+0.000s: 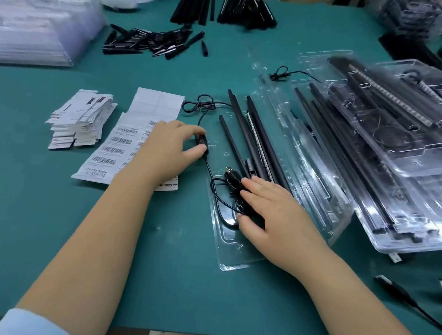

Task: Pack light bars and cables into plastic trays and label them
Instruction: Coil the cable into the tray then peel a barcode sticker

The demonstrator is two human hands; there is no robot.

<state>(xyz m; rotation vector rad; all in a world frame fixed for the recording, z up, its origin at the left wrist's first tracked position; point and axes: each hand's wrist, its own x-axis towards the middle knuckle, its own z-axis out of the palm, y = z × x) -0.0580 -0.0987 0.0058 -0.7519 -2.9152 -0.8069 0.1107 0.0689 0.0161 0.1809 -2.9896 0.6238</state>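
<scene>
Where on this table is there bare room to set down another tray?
Bare green mat lies near the front edge between the forearms, and left below the white leaflet stack. Right side is crowded by stacked clear plastic trays; the far side by loose black rods.

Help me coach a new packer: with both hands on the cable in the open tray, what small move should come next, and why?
Probably the left hand should press the inline controller down into the clear tray. It pinches the controller at the tray's left edge, while the right hand already holds the coiled cable flat in its pocket and the light bars lie in place.
</scene>
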